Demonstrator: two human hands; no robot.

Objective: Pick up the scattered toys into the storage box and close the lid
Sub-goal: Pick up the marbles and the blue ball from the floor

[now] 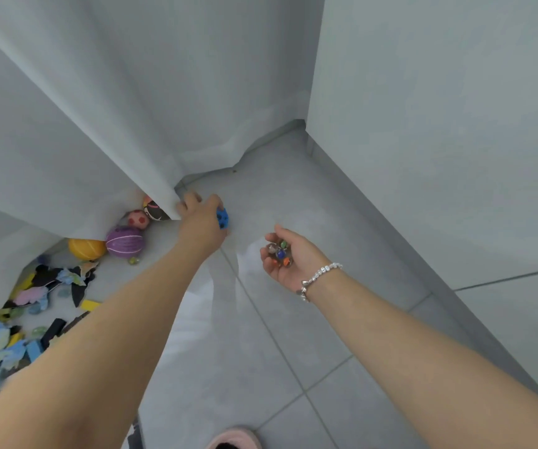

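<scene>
My left hand [201,220] reaches toward the curtain's lower edge and grips a small blue toy [222,218] with black spots. My right hand [288,256], palm up with a bead bracelet at the wrist, cups several glass marbles [280,253]. At the left, under the curtain, lie a purple ball [124,241], an orange ball [86,248], a pink-and-red ball [138,219] and a dark patterned ball [155,210]. A heap of flat puzzle-like pieces and blocks [18,322] covers the floor at the far left. The storage box is not in view.
A white curtain [105,118] hangs over the left and centre, its hem touching the grey tiled floor [277,351]. A white wall [439,131] runs along the right. A pink slipper [235,437] shows at the bottom edge. A single marble [133,260] lies near the purple ball.
</scene>
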